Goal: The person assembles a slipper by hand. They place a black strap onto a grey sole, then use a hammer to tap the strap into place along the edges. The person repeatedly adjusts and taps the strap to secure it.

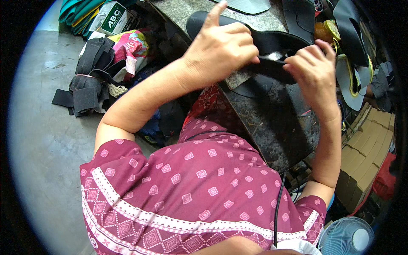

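Black shoe sole (272, 42) at upper centre of frame, long axis running left-right. Left hand (221, 51) curls over its middle, index raised; right hand (312, 68) pinches its right end. Both touching.

Person wears a short-sleeved magenta garment (204, 178) printed with small pink diamond motifs; broad pale geometric border bands run across its lower part and the sleeve hems. Forearms bare. No rings or wristwear visible on either hand.
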Demonstrator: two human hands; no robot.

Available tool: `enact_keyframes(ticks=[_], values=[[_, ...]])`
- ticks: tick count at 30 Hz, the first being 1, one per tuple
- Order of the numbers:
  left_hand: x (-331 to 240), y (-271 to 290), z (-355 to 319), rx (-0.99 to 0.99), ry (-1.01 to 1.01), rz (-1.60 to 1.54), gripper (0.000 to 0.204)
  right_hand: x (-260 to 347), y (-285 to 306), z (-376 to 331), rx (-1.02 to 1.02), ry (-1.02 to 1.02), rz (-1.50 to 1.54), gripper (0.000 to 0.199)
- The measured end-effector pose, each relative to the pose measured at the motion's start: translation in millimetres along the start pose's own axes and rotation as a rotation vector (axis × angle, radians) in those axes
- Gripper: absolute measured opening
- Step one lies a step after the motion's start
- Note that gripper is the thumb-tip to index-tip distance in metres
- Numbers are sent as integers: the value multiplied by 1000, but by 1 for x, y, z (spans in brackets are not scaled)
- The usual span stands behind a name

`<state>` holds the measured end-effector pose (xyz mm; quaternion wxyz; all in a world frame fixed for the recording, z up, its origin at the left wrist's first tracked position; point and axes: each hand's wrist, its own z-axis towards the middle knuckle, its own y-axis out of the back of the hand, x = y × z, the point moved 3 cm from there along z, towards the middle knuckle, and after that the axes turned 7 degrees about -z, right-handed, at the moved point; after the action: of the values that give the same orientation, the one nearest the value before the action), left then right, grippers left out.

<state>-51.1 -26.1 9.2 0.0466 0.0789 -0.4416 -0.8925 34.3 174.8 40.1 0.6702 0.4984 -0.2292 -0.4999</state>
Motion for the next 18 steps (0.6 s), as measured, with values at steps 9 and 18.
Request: enact_keyframes(ticks=[9,18], values=[[1,-7,0,-20,-6,-26,11,16,-18,-2,-50,-82,10,19],[1,-7,6,90,-74,-34,15,9,-6,13,109,-14,-60,14]])
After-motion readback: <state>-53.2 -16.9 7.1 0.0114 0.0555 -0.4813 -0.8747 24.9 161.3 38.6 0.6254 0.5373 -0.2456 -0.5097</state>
